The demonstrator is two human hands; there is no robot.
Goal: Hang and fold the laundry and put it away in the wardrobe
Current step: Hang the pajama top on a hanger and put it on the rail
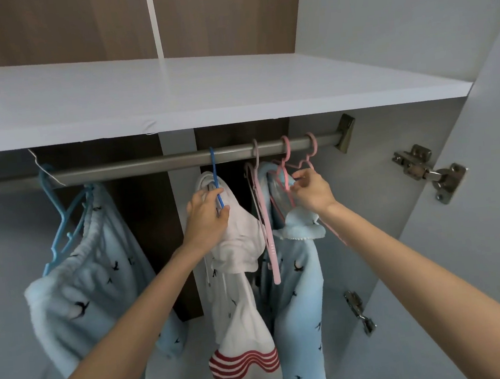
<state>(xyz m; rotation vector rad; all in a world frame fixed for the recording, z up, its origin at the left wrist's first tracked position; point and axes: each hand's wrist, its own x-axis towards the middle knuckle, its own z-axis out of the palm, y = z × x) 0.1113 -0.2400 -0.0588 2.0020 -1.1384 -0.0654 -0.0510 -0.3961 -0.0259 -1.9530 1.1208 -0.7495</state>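
A grey wardrobe rail (154, 165) runs under a white shelf. A blue hanger (215, 174) hooks over the rail and carries a white garment (239, 245) with red stripes at its hem. My left hand (207, 218) grips the blue hanger's neck together with the white cloth. To the right hang pink hangers (285, 155) with a light blue bird-print garment (297, 282). My right hand (311, 191) pinches a pink hanger just below the rail. At the left, light blue bird-print trousers (86, 278) hang on a light blue hanger (62, 219).
The white shelf (203, 93) juts out above the rail. An open wardrobe door (490, 166) with metal hinges (430, 172) stands at the right. Brown and white back panels (147, 217) show behind the clothes. Bare rail runs between the left hanger and the blue one.
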